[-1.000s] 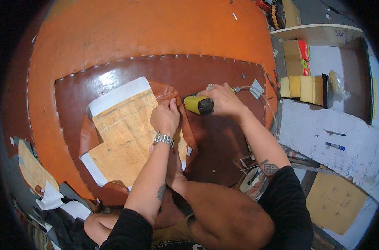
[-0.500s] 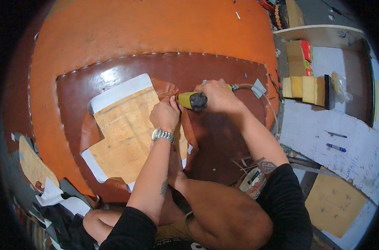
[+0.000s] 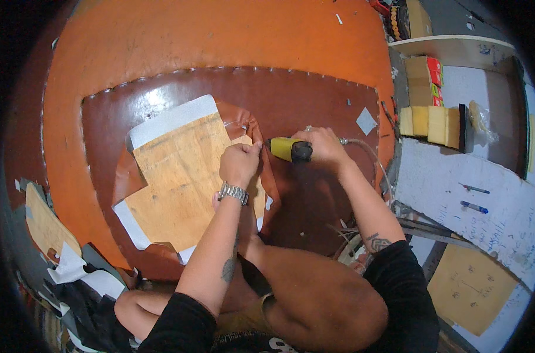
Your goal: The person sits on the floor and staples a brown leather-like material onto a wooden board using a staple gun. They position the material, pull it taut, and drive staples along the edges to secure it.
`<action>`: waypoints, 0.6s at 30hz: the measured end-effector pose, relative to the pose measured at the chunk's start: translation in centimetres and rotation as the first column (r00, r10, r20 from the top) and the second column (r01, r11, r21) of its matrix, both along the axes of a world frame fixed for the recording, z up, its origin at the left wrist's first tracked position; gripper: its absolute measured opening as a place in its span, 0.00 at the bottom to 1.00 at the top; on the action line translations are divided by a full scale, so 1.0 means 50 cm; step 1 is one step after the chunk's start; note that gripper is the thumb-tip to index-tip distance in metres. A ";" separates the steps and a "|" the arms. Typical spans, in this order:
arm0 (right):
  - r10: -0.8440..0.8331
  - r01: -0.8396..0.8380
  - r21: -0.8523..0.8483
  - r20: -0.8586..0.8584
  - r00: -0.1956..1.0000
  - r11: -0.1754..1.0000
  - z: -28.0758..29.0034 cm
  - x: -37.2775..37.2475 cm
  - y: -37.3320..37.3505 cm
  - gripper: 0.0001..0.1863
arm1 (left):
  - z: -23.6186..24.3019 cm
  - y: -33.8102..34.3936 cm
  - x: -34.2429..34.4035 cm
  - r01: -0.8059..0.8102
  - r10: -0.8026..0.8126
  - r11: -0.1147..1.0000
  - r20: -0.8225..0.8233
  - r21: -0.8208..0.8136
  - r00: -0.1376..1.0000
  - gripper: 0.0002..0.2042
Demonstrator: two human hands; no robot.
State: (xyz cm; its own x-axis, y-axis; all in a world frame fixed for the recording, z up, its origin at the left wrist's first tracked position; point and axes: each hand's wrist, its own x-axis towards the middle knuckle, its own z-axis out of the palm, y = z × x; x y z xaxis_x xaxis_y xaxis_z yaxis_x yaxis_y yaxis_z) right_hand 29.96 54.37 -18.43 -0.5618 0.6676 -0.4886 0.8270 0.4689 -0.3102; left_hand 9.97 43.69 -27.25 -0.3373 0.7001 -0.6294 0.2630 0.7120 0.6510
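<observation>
A notched plywood board (image 3: 173,182) lies in front of me, with brown leather (image 3: 239,117) and white strips (image 3: 173,120) folded over its edges. My left hand (image 3: 240,163), a watch at its wrist, pinches the leather at the board's right edge. In my right hand (image 3: 325,147) is a yellow and black air staple gun (image 3: 288,149). Its nose points left, just short of my left fingertips and apart from the leather. My right fingers wrap round its handle, which they mostly hide.
A clear air hose (image 3: 370,152) runs from the gun down the right side. The padded work surface (image 3: 220,35) is orange with a brown panel. Sponge blocks (image 3: 429,122), small boxes (image 3: 435,70) and pens (image 3: 474,207) sit at the right. Another cut board (image 3: 50,223) lies at the left.
My right hand has drawn the staple gun right and slightly down, away from the leather. My left hand has shifted slightly right along the edge, still pinching.
</observation>
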 end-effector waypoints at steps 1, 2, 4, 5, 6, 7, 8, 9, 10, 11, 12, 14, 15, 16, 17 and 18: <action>0.005 -0.005 -0.014 0.014 1.000 1.000 0.000 0.007 -0.010 0.18 | -0.003 0.002 -0.003 0.074 -0.077 0.995 -0.034 -0.069 0.996 0.28; 0.019 -0.019 -0.015 -0.006 1.000 1.000 -0.001 0.013 -0.019 0.18 | -0.005 0.003 -0.005 0.143 -0.152 0.981 -0.057 -0.134 0.987 0.29; 0.034 -0.035 -0.037 -0.010 0.999 0.999 -0.002 0.020 -0.033 0.18 | -0.010 0.002 -0.011 0.191 -0.186 0.962 0.047 -0.192 0.981 0.29; 0.021 -0.022 -0.040 -0.024 0.999 0.999 -0.003 0.022 -0.039 0.17 | -0.011 0.000 -0.011 0.174 -0.143 0.967 0.169 -0.188 0.975 0.29; 0.008 -0.009 -0.041 -0.038 0.999 0.999 -0.004 0.022 -0.044 0.17 | -0.013 -0.002 -0.011 0.149 -0.088 0.964 0.265 -0.219 0.960 0.29; -0.008 0.006 -0.033 -0.050 0.999 0.999 -0.006 0.021 -0.048 0.16 | -0.014 -0.003 -0.005 0.016 0.047 0.985 0.354 -0.171 0.934 0.27; -0.014 0.013 -0.033 -0.042 0.999 0.999 -0.008 0.020 -0.051 0.16 | -0.014 -0.004 0.000 -0.124 0.186 0.978 0.421 -0.169 0.888 0.26; -0.024 0.023 -0.025 -0.031 0.999 0.999 -0.010 0.017 -0.055 0.15 | -0.014 -0.006 0.005 -0.236 0.303 0.952 0.520 -0.193 0.799 0.24; -0.033 0.032 -0.027 -0.011 0.999 0.999 -0.011 0.015 -0.057 0.15 | -0.013 -0.006 0.009 -0.235 0.257 0.966 0.410 -0.104 0.875 0.23; -0.029 0.029 -0.019 -0.007 1.000 0.999 -0.011 0.013 -0.058 0.15 | -0.012 -0.006 0.011 -0.204 0.202 0.979 0.328 -0.027 0.923 0.21; -0.023 0.023 -0.025 0.007 1.000 0.999 -0.010 0.011 -0.059 0.15 | -0.011 -0.005 0.013 -0.165 0.151 0.986 0.234 0.040 0.960 0.20; -0.020 0.019 -0.044 -0.003 1.000 0.999 -0.005 0.006 -0.059 0.15 | -0.006 -0.002 0.010 -0.024 0.023 0.999 0.012 0.040 1.000 0.17; -0.022 0.020 -0.053 -0.026 0.999 0.998 -0.002 0.004 -0.058 0.15 | -0.003 0.001 0.009 0.048 -0.046 0.999 -0.111 0.018 0.993 0.15; -0.036 0.036 -0.069 -0.003 0.999 0.997 0.002 0.001 -0.057 0.14 | 0.000 0.002 0.006 0.057 -0.056 0.998 -0.114 0.009 0.992 0.14; -0.004 0.002 -0.037 -0.053 0.999 0.999 0.005 -0.002 -0.055 0.14 | 0.004 0.005 0.005 0.066 -0.066 0.998 -0.128 -0.007 0.990 0.13; 0.018 -0.018 -0.013 -0.057 0.998 1.000 0.007 -0.007 -0.054 0.15 | 0.007 0.006 0.005 0.081 -0.084 0.996 -0.136 -0.028 0.987 0.12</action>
State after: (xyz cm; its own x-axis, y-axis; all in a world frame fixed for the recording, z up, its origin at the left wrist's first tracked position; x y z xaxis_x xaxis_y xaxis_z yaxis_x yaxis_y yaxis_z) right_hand 29.62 51.69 -18.08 -0.6008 0.6506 -0.4646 0.7993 0.4790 -0.3628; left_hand 10.20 43.99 -26.91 -0.3632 0.7152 -0.5971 0.4068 0.6983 0.5890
